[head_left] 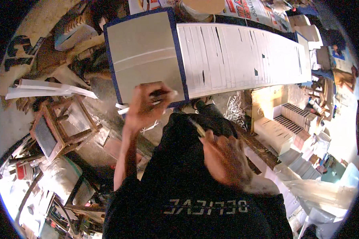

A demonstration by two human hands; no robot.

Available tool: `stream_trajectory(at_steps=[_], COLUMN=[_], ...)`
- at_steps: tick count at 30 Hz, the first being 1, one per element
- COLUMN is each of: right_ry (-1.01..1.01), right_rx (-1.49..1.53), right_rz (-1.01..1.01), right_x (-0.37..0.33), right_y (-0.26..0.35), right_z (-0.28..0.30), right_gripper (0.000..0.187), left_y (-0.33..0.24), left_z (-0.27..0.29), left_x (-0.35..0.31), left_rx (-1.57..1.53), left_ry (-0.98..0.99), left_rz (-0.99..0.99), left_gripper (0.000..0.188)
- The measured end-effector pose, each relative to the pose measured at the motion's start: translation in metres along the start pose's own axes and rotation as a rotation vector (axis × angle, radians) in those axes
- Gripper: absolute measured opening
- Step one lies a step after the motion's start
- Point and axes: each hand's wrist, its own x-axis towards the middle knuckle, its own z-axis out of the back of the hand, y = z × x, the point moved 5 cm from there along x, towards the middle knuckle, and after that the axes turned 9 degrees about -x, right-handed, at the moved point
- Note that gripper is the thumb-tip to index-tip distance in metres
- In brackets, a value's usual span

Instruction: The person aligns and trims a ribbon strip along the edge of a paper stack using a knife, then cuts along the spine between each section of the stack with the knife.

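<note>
Nearest, at lower centre, is the wearer's black shirt [195, 171]. Above it, right of centre, the right hand [226, 159] is closed around a slim yellowish tool [198, 128], whose long axis slants from lower right to upper left, tip toward upper left. Left of centre, the blurred left hand [149, 104] has fingers curled inward; whether it grips anything, I cannot tell. It overlaps the lower part of a blue-bordered grey board [143, 40] at upper centre, its long axis nearly vertical, top leaning left. Beyond, a white slatted row [239, 59] stretches lengthwise toward the right.
</note>
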Motion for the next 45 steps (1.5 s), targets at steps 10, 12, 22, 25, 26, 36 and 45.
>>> stream_trajectory(at_steps=[10, 12, 22, 25, 26, 36, 45], right_ry=[0.042, -0.185, -0.651, -0.391, -0.363, -0.838, 0.003], right_rx=[1.272, 1.209, 0.892, 0.832, 0.901, 0.262, 1.327], right_rz=[0.087, 0.104, 0.153, 0.154, 0.217, -0.602, 0.819], right_x=[0.064, 0.062, 0.066, 0.029, 0.02, -0.143, 0.131], right_y=[-0.044, -0.046, -0.052, -0.083, -0.109, -0.424, 0.017], right_z=[0.005, 0.01, 0.009, 0.008, -0.012, -0.093, -0.035], right_gripper=[0.028, 0.027, 0.024, 0.025, 0.027, 0.029, 0.05], left_y=[-0.093, -0.1, -0.083, -0.038, -0.052, -0.16, -0.285], left_z=[-0.013, -0.019, -0.028, 0.057, 0.087, 0.057, 0.037], left_x=[-0.044, -0.045, -0.038, -0.03, -0.032, -0.113, -0.081], left_rx=[0.071, 0.162, -0.139, 0.275, 0.646, 1.575, 1.658], left_ry=[0.324, 0.286, -0.116, -0.571, -0.617, -0.387, -1.077], left_rz=[-0.159, -0.106, -0.058, -0.279, -0.377, -0.874, -1.27], left_gripper=[0.013, 0.013, 0.01, 0.017, 0.021, 0.039, 0.025])
